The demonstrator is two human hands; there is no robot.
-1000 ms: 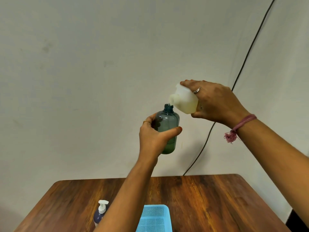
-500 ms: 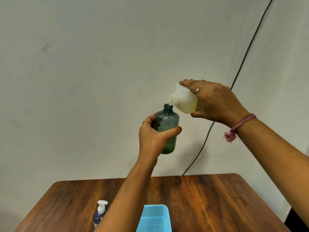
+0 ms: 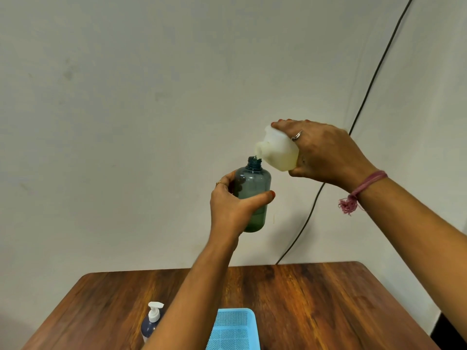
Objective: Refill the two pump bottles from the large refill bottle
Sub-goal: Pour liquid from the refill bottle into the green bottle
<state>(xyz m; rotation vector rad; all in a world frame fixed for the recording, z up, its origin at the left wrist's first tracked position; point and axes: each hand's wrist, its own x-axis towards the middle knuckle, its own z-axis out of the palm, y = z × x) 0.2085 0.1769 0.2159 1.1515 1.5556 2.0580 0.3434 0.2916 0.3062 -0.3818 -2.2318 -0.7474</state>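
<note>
My left hand (image 3: 233,205) grips a translucent teal bottle (image 3: 252,188) upright in the air, its cap off and green liquid in its bottom part. My right hand (image 3: 326,152) holds the white refill bottle (image 3: 278,152) tipped over, its mouth right at the teal bottle's open neck. A second pump bottle (image 3: 151,322), dark blue with a white pump, stands on the wooden table (image 3: 316,306) at the lower left, partly hidden by my left forearm.
A light blue mesh tray (image 3: 233,329) sits at the table's near edge in the middle. A black cable (image 3: 364,97) runs down the white wall behind my hands to the table's back edge.
Both hands and both bottles hold almost the same pose; the refill bottle's mouth has stayed at the teal bottle's neck.
</note>
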